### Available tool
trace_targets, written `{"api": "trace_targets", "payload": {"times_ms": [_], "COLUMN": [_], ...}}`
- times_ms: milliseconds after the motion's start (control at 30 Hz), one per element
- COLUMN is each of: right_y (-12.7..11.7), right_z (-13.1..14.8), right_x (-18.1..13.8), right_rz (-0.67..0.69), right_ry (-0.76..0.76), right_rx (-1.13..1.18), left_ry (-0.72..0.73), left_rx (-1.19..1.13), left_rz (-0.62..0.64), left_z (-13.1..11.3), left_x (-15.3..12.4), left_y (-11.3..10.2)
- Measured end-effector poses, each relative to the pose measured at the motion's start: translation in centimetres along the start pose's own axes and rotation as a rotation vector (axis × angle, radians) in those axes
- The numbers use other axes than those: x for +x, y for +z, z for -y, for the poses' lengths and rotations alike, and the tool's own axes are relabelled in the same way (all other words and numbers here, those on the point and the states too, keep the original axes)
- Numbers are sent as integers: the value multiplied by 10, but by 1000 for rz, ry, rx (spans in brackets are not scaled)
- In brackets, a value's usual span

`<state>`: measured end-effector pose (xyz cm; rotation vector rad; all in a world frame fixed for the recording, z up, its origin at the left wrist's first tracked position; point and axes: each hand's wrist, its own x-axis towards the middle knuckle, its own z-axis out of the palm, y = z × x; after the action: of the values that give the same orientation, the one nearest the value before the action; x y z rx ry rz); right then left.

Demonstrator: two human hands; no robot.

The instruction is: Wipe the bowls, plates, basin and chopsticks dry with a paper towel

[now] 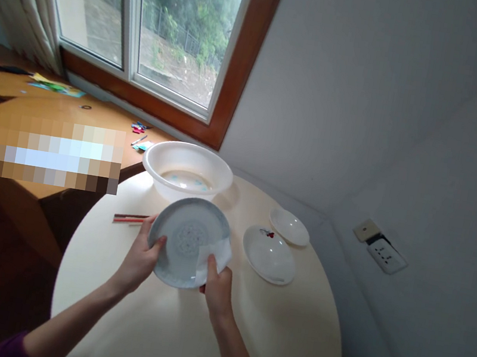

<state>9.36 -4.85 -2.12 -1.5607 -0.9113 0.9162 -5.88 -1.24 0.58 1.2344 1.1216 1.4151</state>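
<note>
I hold a pale blue patterned plate (186,236) tilted up above the round cream table (285,343). My left hand (139,262) grips its left rim, thumb on the face. My right hand (216,286) presses a white cloth or paper towel (213,256) against the plate's lower right edge, fingers closed on it.
A translucent white basin (188,170) holding a little water stands behind the plate. Two white dishes (269,254) (289,227) lie to the right. Chopsticks (130,219) rest at the table's left edge. A wooden desk (50,112) with small items runs under the window; a wall socket (387,255) is at right.
</note>
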Motion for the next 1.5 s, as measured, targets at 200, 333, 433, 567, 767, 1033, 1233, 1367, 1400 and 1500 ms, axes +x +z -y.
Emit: {"api": "trace_targets", "payload": {"times_ms": [200, 333, 433, 567, 767, 1033, 1233, 1367, 1400, 1500], "right_y": [-30, -47, -53, -49, -19, -34, -55, -33, -24, 1], "right_z": [22, 41, 57, 78, 85, 90, 84, 75, 71, 58], "right_x": [15, 27, 30, 30, 21, 24, 23, 3, -2, -15], "right_rz": [158, 241, 304, 508, 570, 534, 91, 31, 73, 208], "right_ry": [-119, -277, -444, -597, -885, -806, -916, -997, -966, -935], "right_rx": [-269, -488, -703, -828, -982, -743, -697, -974, -1049, -1041], "left_ry": [5, -1, 15, 24, 43, -224, -320, -313, -298, -246], "left_rx": [129, 272, 336, 390, 314, 43, -176, -208, -206, -183], "left_rz": [231, 403, 515, 695, 912, 726, 512, 415, 398, 354], "left_z": [-21, -38, -44, -44, -38, -30, -26, -21, -20, -17], "left_x": [9, 9, 8, 3, -8, -10, -8, -9, -9, -10], "left_y": [-17, -24, -26, -25, -14, -15, -10, -2, -1, 1]}}
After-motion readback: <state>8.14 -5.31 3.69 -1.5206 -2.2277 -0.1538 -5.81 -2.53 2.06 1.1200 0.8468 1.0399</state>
